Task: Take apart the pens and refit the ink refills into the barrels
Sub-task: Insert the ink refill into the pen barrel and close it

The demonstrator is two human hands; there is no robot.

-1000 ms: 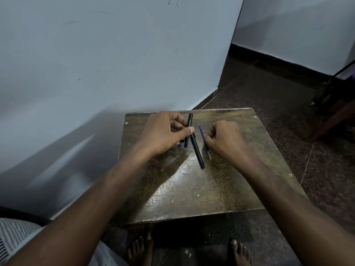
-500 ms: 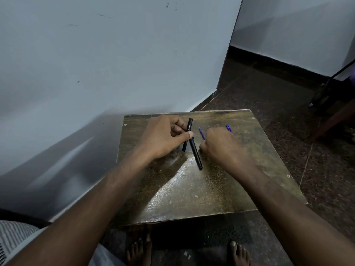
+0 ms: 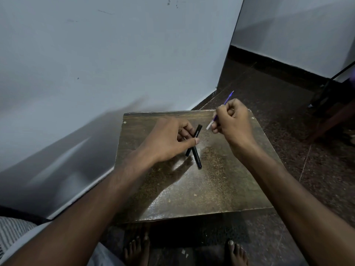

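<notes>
Two black pen barrels cross each other at the middle of the small brown table. My left hand pinches the upper black barrel between thumb and fingers. The other black barrel lies under it, pointing toward me. My right hand is raised over the table's far right corner and grips a thin ink refill. The refill's blue end sticks up past the fist and its pale end pokes out below, toward the barrel.
A white wall runs along the left and ends at a corner behind the table. Dark speckled floor surrounds the table. Dark furniture legs stand at the far right. My bare feet are under the table's near edge.
My right hand has lifted the refill off the table and moved up and to the right. My left hand has stayed on the black barrels.
</notes>
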